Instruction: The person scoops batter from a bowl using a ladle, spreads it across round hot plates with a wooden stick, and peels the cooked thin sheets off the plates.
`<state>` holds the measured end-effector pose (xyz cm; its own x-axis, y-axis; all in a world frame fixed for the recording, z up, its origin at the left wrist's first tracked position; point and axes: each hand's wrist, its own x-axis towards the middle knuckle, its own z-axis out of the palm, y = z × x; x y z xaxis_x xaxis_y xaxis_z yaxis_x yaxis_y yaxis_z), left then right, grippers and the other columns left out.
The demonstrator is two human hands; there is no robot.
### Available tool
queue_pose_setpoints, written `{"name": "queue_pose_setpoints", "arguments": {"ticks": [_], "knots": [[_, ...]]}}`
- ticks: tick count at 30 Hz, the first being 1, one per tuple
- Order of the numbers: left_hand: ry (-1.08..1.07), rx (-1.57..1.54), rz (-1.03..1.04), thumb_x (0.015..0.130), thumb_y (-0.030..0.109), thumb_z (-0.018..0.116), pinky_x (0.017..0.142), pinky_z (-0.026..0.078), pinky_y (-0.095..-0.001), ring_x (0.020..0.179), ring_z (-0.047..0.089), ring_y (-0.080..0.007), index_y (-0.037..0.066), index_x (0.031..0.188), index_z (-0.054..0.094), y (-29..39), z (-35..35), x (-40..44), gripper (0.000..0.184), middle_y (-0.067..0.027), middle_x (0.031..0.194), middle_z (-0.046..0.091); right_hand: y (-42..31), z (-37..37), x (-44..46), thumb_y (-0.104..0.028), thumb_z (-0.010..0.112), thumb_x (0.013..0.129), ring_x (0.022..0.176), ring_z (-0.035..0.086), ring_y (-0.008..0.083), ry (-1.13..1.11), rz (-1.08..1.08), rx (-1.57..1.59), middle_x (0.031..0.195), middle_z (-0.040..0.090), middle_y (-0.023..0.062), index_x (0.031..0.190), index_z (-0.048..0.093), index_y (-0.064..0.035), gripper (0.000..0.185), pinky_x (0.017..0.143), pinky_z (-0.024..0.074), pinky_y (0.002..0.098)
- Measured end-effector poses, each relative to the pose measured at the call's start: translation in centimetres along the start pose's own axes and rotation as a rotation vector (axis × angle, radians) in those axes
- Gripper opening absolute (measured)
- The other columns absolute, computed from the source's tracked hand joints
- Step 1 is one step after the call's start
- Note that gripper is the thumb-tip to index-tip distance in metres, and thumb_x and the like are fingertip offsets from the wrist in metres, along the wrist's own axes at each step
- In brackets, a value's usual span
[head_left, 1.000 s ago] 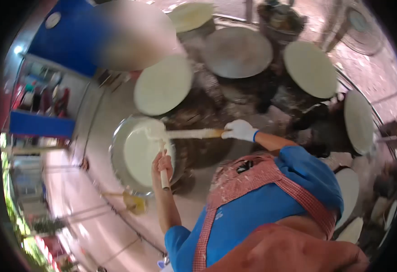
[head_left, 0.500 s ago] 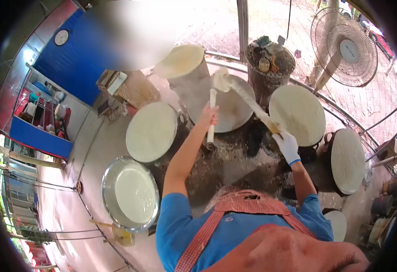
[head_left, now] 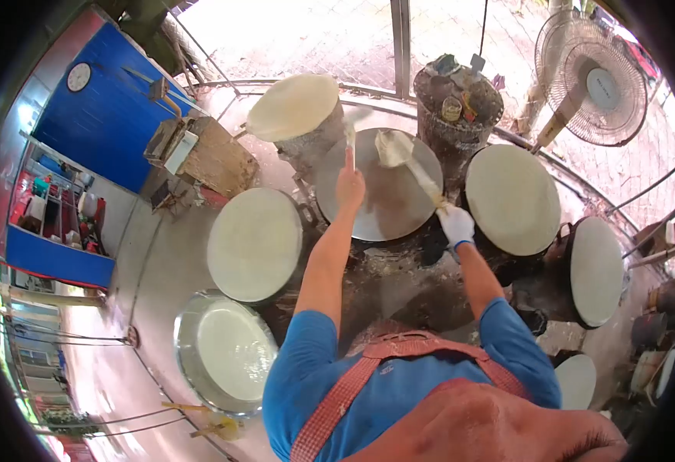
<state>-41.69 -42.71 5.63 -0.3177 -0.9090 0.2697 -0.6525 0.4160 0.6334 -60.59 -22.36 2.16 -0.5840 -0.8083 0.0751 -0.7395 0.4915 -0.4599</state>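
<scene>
My bare left hand is closed round a pale stick-like tool that points away from me; its far end is blurred. My right hand, in a white glove, grips the handle of a ladle with a rounded head coated in something whitish. The ladle's head is over the far right part of a large round griddle, whose grey-brown surface is partly hidden by my left hand and the tools. The left tool is above the griddle's far left part.
Round, pale-topped pans stand at the left, right, far right and back. A metal basin of whitish liquid is at the lower left. A drum holding small items and a fan stand behind.
Thick steam at the upper left has mostly cleared. My right hand has come left and slightly up, with the ladle's head moving right, apart from the left tool. The left tool now points more away from me.
</scene>
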Motion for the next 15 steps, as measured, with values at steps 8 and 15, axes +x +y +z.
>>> {"name": "queue_pose_setpoints", "arguments": {"ticks": [8,15], "knots": [[-0.021,-0.316,0.047,0.077,0.001,0.049,0.088,0.040,-0.0333,0.115,0.044,-0.0319,0.006,0.135,0.025,-8.3,-4.8,-5.9,0.063,-0.0194,0.135,0.034,-6.2,7.2,4.9,-0.028,0.059,0.073,0.071,0.060,0.0279,-0.036,-0.086,0.497,0.074,0.063,0.0159,0.093,0.065,-0.0056,0.031,0.065,0.0462,0.0362],[-0.221,-0.400,-0.337,0.077,0.000,0.051,0.081,0.037,-0.0267,0.102,0.044,-0.0200,0.005,0.135,0.027,-13.7,-8.6,-19.3,0.064,-0.0138,0.130,0.039,-6.0,4.0,-1.4,-0.032,0.058,0.071,0.081,0.060,0.0275,-0.002,0.194,0.670,0.086,0.063,0.0157,0.092,0.065,-0.0062,0.034,0.076,0.0459,0.0339]]}}
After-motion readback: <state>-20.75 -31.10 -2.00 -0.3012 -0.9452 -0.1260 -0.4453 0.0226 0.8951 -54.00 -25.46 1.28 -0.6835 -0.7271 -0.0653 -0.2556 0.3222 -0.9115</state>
